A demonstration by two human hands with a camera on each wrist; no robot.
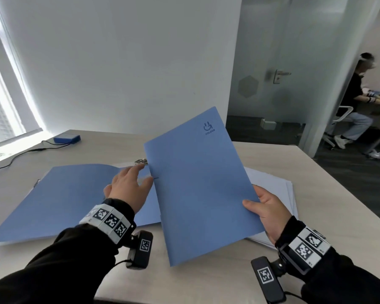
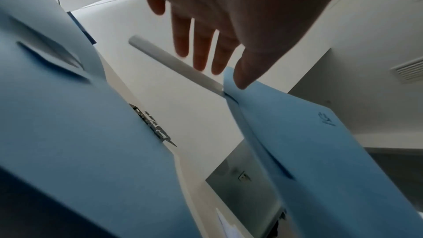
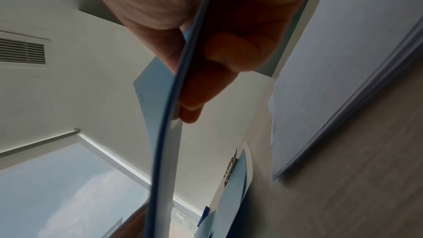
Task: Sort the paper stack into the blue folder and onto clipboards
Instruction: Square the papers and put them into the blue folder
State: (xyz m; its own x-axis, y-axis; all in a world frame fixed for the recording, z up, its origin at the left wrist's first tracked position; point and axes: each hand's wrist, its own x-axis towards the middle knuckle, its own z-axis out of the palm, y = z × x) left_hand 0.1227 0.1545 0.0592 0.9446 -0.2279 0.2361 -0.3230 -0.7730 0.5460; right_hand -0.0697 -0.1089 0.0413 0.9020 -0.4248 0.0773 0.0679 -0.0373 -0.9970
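Observation:
My right hand [image 1: 260, 207] grips the right edge of a closed blue folder [image 1: 202, 183] marked "FOLDER", thumb on the cover and fingers [image 3: 228, 57] underneath, and holds it tilted up above the table. My left hand [image 1: 138, 176] reaches to the folder's left edge with straight fingers; in the left wrist view its thumb [image 2: 242, 75] touches the folder's corner [image 2: 320, 151]. Beneath the left hand a second blue cover [image 1: 64, 198] lies flat, with a metal clip [image 1: 140, 161] at its far end. The white paper stack [image 1: 274, 185] lies on the table behind the raised folder, partly hidden.
A beige table [image 1: 206, 281] carries everything; its right edge runs diagonally near the paper stack. A small blue box [image 1: 67, 138] with a black cable sits at the back left. A seated person [image 1: 355, 102] is beyond a glass door [image 1: 279, 75] at the right.

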